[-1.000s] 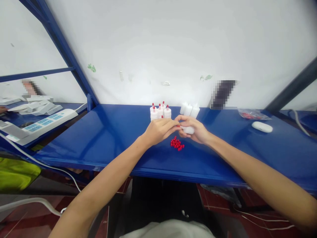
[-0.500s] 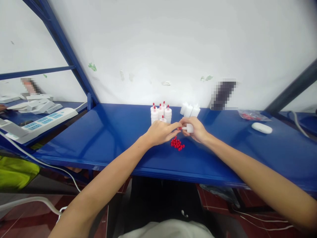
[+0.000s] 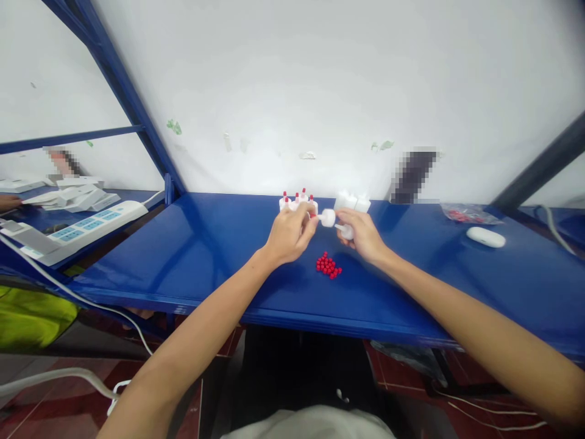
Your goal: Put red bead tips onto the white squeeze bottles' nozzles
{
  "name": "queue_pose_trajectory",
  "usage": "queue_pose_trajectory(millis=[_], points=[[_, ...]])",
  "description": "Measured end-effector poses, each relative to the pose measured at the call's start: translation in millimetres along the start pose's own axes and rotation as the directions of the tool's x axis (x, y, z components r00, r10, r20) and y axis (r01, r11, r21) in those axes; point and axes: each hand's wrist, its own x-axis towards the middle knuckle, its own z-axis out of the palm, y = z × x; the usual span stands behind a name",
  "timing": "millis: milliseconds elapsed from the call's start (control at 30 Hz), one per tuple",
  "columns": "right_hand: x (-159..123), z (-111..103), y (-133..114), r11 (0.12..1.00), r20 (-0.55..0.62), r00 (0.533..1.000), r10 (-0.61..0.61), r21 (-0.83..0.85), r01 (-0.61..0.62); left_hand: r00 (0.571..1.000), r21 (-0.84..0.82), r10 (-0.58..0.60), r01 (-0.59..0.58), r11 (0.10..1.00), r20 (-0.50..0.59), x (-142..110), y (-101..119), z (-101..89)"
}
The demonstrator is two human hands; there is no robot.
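My left hand (image 3: 290, 233) pinches a small white squeeze bottle (image 3: 328, 217) by its red-capped nozzle, the bottle lying sideways with its base to the right. Just right of it, my right hand (image 3: 363, 233) is closed on another white squeeze bottle (image 3: 348, 232), whose bare nozzle points left. Behind my left hand stand several upright white bottles with red caps (image 3: 304, 192), partly hidden by the hand. Several white bottles (image 3: 345, 200) stand behind my right hand. A loose pile of small red caps (image 3: 328, 266) lies on the blue table (image 3: 219, 244) below both hands.
At the right lie a clear bag of red pieces (image 3: 470, 214) and a white oval case (image 3: 485, 237). A power strip (image 3: 91, 227) and white boxes (image 3: 77, 194) are on the left. Blue frame posts (image 3: 119, 79) rise at both sides, and a white wall stands behind.
My left hand has moved slightly up and away from my right hand, taking the red-capped bottle with it. A second bottle with a bare nozzle now shows in my right hand.
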Motion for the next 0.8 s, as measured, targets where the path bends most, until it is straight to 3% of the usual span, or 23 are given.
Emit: queue_pose_trajectory(millis=[100, 200, 300, 500, 667, 800], points=[[0.9, -0.9, 1.6, 0.998, -0.041, 0.999, -0.030, -0.054, 0.028, 0.981, -0.107, -0.170, 0.159, 0.981, -0.096, 4.9, -6.3, -4.2], [0.9, -1.3, 3.3, 0.997, -0.034, 0.999, -0.043, -0.063, 0.041, 0.944, -0.214, -0.313, 0.286, 0.934, -0.103, 7.6, -14.8, -6.0], [1.1, -1.4, 4.8, 0.999, -0.037, 0.998, -0.043, -0.029, 0.042, 0.923, -0.233, -0.376, 0.348, 0.908, -0.086, 7.6, -20.1, -4.8], [3.2, -1.5, 8.9, 0.997, -0.064, 0.996, -0.069, -0.044, 0.066, 0.936, -0.116, -0.353, 0.350, 0.929, 0.000, 5.4, -22.1, -1.2], [4.6, -0.5, 5.9, 0.980, -0.119, 0.987, -0.105, -0.181, 0.083, 0.940, 0.039, -0.333, 0.331, 0.943, 0.070, 3.3, -24.1, -0.1], [7.8, -4.9, 5.1, 0.948, -0.157, 0.976, -0.153, -0.302, 0.100, 0.978, 0.094, -0.195, 0.188, 0.978, 0.069, 1.0, -15.4, -2.1]])
